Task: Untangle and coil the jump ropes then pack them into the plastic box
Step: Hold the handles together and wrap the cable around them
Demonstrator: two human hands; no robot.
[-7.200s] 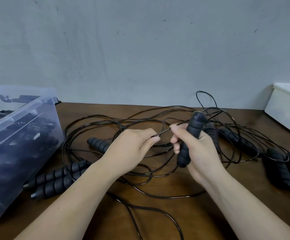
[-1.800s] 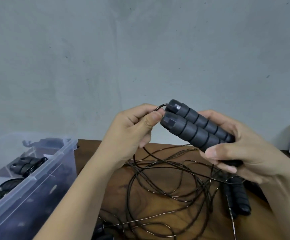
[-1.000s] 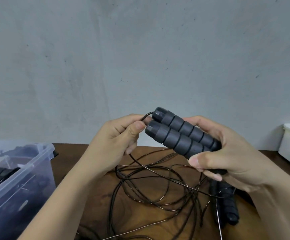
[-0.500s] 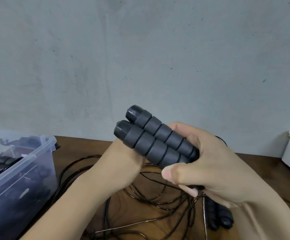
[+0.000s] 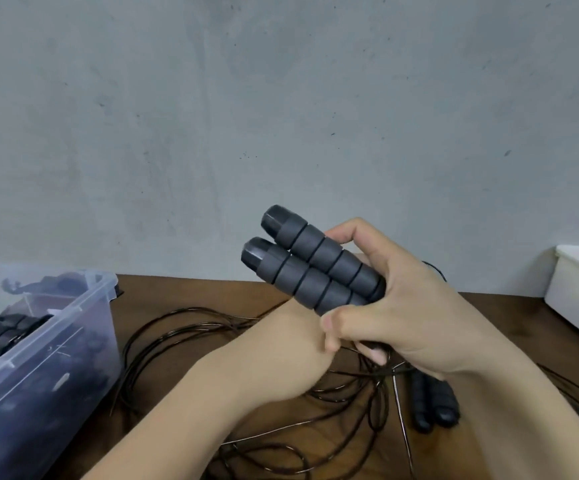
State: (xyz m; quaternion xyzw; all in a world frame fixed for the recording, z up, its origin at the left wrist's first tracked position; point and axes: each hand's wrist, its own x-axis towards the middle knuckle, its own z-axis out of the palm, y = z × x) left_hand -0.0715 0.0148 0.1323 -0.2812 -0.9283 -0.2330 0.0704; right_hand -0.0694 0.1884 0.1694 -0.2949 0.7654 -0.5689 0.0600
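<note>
While R hand (image 5: 419,317) grips handles (image 5: 315,271), L hand (image 5: 281,344) half-hidden.

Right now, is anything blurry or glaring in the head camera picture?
Head view: the two black ribbed foam handles in the right hand look fairly sharp; the left hand is softly blurred; thin glints run along the black cords; no harsh shadows.

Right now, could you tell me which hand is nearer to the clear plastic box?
Left. The left hand is at centre, right of the plastic box; the right hand grips the handles farther right.
</note>
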